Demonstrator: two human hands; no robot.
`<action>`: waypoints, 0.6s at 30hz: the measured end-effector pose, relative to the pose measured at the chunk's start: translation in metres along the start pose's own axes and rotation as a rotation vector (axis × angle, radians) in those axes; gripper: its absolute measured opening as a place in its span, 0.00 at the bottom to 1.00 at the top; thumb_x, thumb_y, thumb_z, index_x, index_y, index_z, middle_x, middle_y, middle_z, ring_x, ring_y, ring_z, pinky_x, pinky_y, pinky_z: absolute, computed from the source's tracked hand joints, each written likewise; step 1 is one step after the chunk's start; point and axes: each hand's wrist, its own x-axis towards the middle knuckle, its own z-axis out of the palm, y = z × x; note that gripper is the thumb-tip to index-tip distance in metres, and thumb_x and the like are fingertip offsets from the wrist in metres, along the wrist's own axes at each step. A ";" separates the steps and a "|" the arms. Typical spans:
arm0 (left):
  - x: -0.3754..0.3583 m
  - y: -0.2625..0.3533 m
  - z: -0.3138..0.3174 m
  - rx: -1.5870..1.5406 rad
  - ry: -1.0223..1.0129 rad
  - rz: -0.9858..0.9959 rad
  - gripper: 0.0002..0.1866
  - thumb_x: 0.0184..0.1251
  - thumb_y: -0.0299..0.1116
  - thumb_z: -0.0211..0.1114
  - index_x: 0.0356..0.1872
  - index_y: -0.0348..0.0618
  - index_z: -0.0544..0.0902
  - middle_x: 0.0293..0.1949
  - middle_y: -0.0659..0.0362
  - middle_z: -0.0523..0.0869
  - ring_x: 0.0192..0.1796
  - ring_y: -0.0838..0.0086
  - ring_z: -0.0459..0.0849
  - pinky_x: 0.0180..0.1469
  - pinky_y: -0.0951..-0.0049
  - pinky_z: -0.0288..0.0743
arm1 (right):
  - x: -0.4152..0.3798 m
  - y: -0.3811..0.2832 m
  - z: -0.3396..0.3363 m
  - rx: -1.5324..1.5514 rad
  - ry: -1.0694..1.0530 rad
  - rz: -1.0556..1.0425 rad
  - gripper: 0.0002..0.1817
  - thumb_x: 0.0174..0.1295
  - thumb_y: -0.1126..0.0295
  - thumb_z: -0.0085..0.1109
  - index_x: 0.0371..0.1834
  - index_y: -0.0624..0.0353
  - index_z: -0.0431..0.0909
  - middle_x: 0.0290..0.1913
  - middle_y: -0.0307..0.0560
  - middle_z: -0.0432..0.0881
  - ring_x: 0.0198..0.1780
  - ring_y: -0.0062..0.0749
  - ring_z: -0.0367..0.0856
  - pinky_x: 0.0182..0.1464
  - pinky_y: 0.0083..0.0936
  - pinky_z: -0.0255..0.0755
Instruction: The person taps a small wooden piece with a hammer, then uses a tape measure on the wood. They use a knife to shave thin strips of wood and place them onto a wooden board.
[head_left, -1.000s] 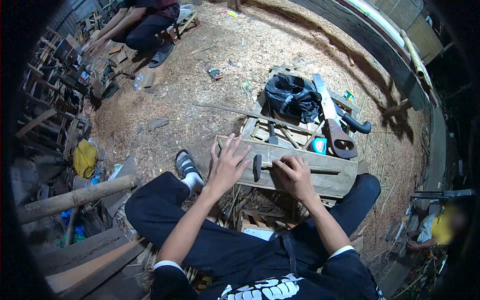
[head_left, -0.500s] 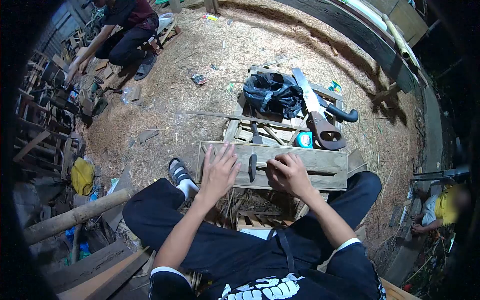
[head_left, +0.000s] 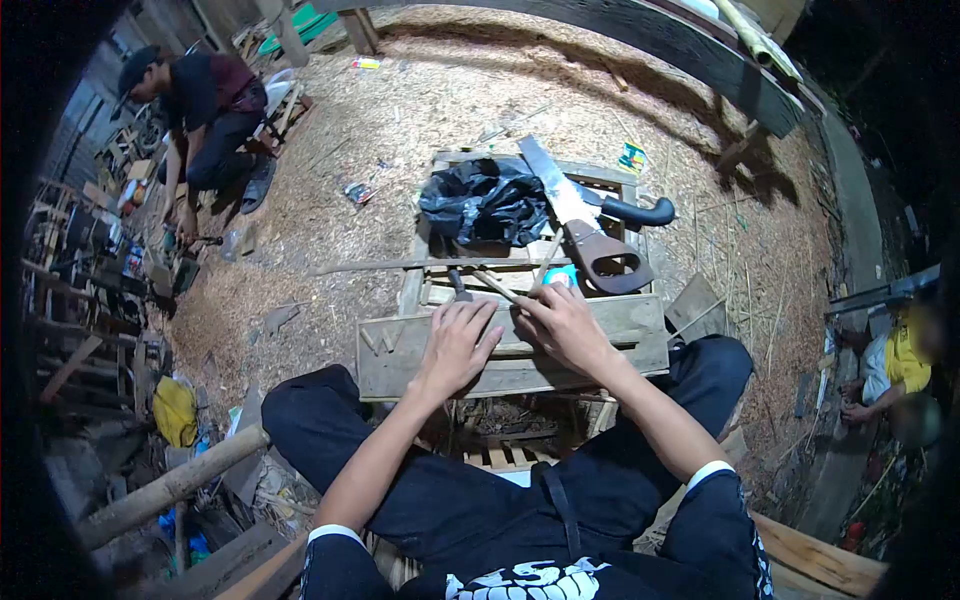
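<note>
Plank: The slotted wooden plank (head_left: 400, 375) lies across the near edge of the slatted worktop (head_left: 408, 295), in front of the seated person's body; both hands cover its middle, so only part of the slot shows.
Left hand: The left hand (head_left: 458, 345) is palm down on the plank, fingers loosely spread; the surface beneath the palm is hidden.
Right hand: The right hand (head_left: 568, 325) is over the plank, fingers bent, tips at the end of a thin stick (head_left: 497, 286); whether they grasp it cannot be told.
Tape measure: Mostly hidden behind the right hand, the blue tape measure (head_left: 563, 273) shows only its top.
Dark tool: One narrow dark tool (head_left: 459, 284) shows beyond the left hand, its near end cut off from sight.
Saw: The handsaw (head_left: 590, 235) lies slantwise, partly covering a tool with a curved black handle (head_left: 640, 212).
Bag: The crumpled black bag (head_left: 485, 203) is beside the saw; its contents are too dark to make out.
Co-worker: A crouching person (head_left: 215, 120) reaches down at upper left, hands blurred among clutter.
Right edge: A person in yellow (head_left: 905, 355) is partly lost in shadow.
</note>
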 end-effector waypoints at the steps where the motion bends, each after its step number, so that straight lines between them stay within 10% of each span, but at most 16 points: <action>1: 0.006 0.001 0.001 -0.007 -0.011 0.014 0.23 0.79 0.45 0.65 0.65 0.40 0.83 0.61 0.49 0.87 0.65 0.56 0.82 0.73 0.49 0.66 | 0.003 0.009 -0.003 -0.090 -0.016 -0.012 0.17 0.64 0.69 0.69 0.57 0.55 0.85 0.50 0.48 0.82 0.56 0.44 0.79 0.57 0.41 0.72; 8: 0.020 0.006 0.008 -0.025 -0.032 0.042 0.18 0.74 0.37 0.69 0.59 0.39 0.86 0.50 0.52 0.89 0.51 0.57 0.84 0.57 0.56 0.76 | 0.030 0.031 -0.003 -0.299 -0.058 0.008 0.12 0.59 0.71 0.67 0.46 0.50 0.91 0.49 0.47 0.82 0.59 0.42 0.79 0.59 0.42 0.69; 18: 0.018 0.008 0.005 -0.070 -0.031 0.019 0.23 0.72 0.31 0.69 0.66 0.38 0.82 0.53 0.49 0.89 0.54 0.55 0.84 0.61 0.55 0.76 | 0.056 0.039 -0.001 -0.387 -0.183 -0.023 0.10 0.60 0.67 0.65 0.43 0.44 0.93 0.51 0.47 0.83 0.64 0.43 0.77 0.67 0.49 0.66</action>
